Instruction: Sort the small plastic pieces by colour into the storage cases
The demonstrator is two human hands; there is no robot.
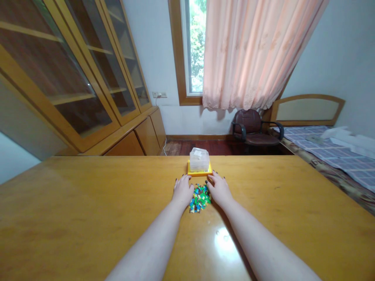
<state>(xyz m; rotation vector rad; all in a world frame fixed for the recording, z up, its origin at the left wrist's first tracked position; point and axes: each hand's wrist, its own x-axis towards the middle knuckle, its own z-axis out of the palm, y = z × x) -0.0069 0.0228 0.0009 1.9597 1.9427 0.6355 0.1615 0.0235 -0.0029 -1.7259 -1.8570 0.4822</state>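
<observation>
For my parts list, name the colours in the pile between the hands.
The pile mixes green, blue, yellow, pale and dark pieces; best in head view.

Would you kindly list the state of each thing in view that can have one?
Left hand: palm down, fingers open
Right hand: palm down, fingers open
Small coloured pieces: loose, heaped between the hands
Clear plastic container: set on the yellow tray; lid unclear
Glass cabinet doors: shut
Pink curtain: partly drawn across the window

A bed, pink curtain and glass-fronted cabinet mark this as a home bedroom.
</observation>
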